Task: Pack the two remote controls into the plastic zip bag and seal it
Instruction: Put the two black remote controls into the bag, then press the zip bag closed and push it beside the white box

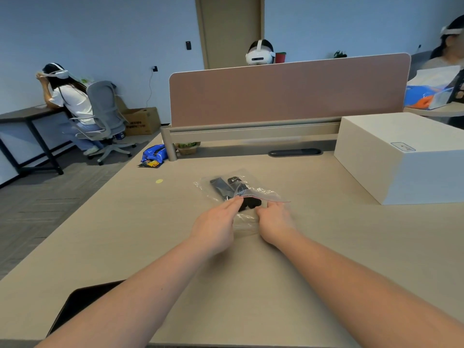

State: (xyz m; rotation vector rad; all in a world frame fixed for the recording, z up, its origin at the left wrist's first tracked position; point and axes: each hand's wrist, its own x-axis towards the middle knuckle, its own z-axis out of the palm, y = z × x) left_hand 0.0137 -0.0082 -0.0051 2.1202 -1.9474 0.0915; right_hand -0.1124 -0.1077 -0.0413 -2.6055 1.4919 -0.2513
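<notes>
Two remote controls [227, 187]: mostly inside zip bag [263, 192], desk [326, 247] centre. Left hand [218, 226], right hand [273, 222], six o'clock: both pinching bag mouth. Sealing seemingly outstanding.

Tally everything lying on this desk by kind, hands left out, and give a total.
Black remote controls: 2, both in the bag
Clear plastic zip bag: 1
White box: 1
Blue snack packets: 1 bunch
Yellow round sticker: 1
Dark flat item at near edge: 1
Total: 7
</notes>
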